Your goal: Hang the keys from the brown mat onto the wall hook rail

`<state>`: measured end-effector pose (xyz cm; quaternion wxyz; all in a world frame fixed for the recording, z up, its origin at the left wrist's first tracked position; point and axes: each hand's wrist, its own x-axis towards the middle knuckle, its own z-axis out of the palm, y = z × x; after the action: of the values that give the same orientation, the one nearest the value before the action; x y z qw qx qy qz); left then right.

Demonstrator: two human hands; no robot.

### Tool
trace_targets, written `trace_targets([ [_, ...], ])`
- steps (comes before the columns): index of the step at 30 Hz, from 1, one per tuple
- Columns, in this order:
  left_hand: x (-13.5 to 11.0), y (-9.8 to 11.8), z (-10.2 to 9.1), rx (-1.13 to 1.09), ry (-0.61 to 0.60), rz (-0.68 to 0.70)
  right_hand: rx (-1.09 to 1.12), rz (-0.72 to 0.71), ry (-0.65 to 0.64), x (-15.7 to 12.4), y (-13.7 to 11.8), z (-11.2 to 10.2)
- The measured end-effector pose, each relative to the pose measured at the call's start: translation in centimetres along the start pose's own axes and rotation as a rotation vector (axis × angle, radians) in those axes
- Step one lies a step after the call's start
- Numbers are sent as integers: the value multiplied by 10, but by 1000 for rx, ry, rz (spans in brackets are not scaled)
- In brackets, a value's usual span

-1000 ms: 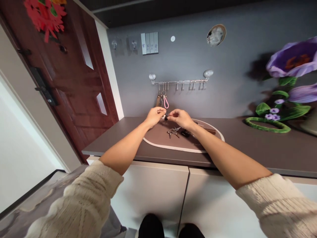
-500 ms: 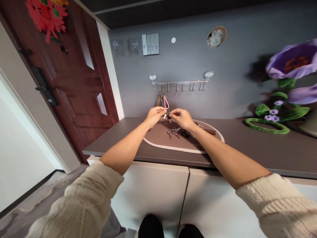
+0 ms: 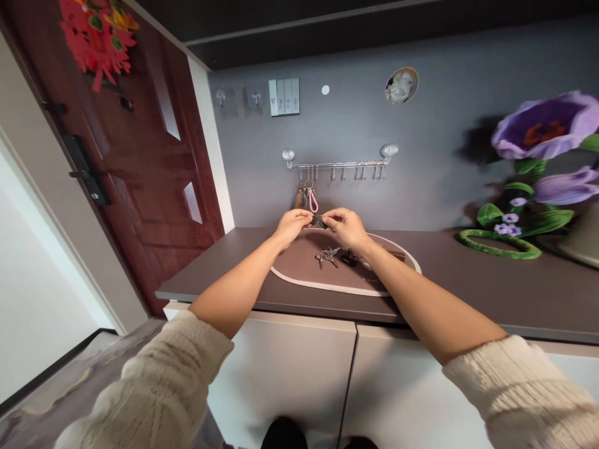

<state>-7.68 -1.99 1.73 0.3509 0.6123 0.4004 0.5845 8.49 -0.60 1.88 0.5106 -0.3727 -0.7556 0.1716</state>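
Left hand [image 3: 292,223], right hand [image 3: 344,226] together, both pinching small dark metal key piece [image 3: 319,221]; two-sided grip steadies it, I judge. Silver key bunch [image 3: 327,255] lies on oval brown mat [image 3: 299,274].

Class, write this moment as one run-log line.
left hand, right hand: pinching small dark item | below: keys on mat

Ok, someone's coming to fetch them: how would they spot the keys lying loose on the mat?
On the brown counter by the red door lies an oval mat with a pale rim. The bunch of keys lies at its middle, close by the right hand, unlike the pink-looped set hanging from the rail.
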Motion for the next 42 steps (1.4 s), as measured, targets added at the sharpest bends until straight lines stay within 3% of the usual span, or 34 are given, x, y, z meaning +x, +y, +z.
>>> trace_targets([
  [7, -5, 1, 3, 12, -105, 2, 140, 19, -45, 1, 1, 0],
  [10, -6, 1, 3, 84, -124, 69, 178, 41, -41, 0, -2, 0],
  [17, -5, 0, 3, 170, -98, 215, 224, 40, -81, 0, -5, -1],
  [27, -4, 0, 6, 25, -64, 133, 311, 126, -60, -4, -10, -2],
  [36, -1, -9, 10, -12, -58, 176, 389, 202, -66, -4, -6, 0],
  [42, -2, -8, 14, 18, 1, 192, 331, 174, -78, -2, -6, 1],
])
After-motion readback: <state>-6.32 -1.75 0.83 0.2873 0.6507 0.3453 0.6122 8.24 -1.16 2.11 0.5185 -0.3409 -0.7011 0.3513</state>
